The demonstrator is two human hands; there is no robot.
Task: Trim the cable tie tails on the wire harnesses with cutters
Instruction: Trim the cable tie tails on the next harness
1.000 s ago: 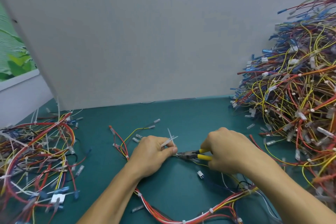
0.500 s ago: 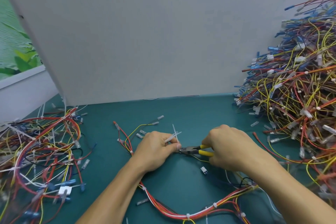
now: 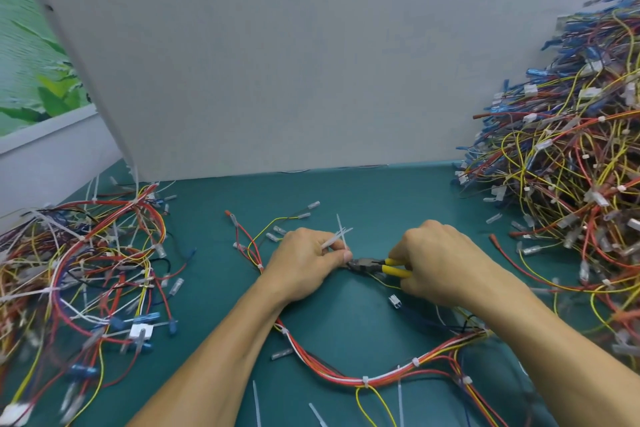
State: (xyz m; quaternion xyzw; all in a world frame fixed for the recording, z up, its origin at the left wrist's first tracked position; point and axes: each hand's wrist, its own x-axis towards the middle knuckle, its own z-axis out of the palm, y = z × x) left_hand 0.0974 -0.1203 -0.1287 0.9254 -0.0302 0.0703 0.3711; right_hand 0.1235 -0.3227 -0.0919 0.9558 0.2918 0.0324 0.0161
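Observation:
A red, white and yellow wire harness loops across the green mat in front of me, with white cable ties along it. My left hand pinches a part of it and also holds several cut white tie tails that stick up between its fingers. My right hand grips the yellow handles of the cutters. Their dark jaws point left and sit right at my left fingertips. The spot between the jaws is hidden by my thumb.
A tall heap of harnesses fills the right side. A flatter tangle of harnesses lies at the left. A grey board stands behind the mat. Loose tie tails lie near the front edge.
Both hands have stayed together at the same spot on the harness, and the cutters remain at my left fingertips. The view has shifted slightly.

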